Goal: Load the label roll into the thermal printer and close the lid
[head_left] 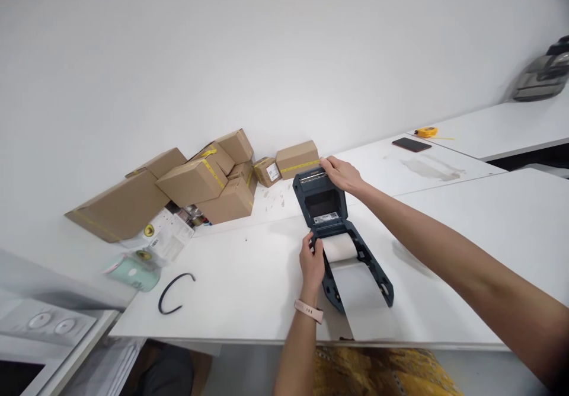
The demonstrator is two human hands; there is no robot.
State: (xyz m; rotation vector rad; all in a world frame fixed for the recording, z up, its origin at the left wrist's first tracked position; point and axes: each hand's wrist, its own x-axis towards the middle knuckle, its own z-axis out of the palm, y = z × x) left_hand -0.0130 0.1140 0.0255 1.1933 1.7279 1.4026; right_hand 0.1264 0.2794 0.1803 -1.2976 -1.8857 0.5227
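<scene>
A dark blue label printer (372, 258) stands on the white table with its lid (306, 201) swung up and back. Inside lies a white label roll (340, 246), and a wide strip of its paper (365, 295) runs out over the near end to the table's front edge. My right hand (341, 173) is closed on the top right corner of the raised lid. Gripping the left side of the printer beside the roll is my left hand (312, 264), with a pink band on the wrist. Part of the printer's left side is hidden behind it.
Cardboard boxes (195, 182) are piled against the wall at left, with a smaller box (297, 157) behind the printer. A black curved cable (164, 294) and a mint pouch (132, 271) lie at left. Farther right are a phone (411, 144) and a yellow tape measure (427, 131).
</scene>
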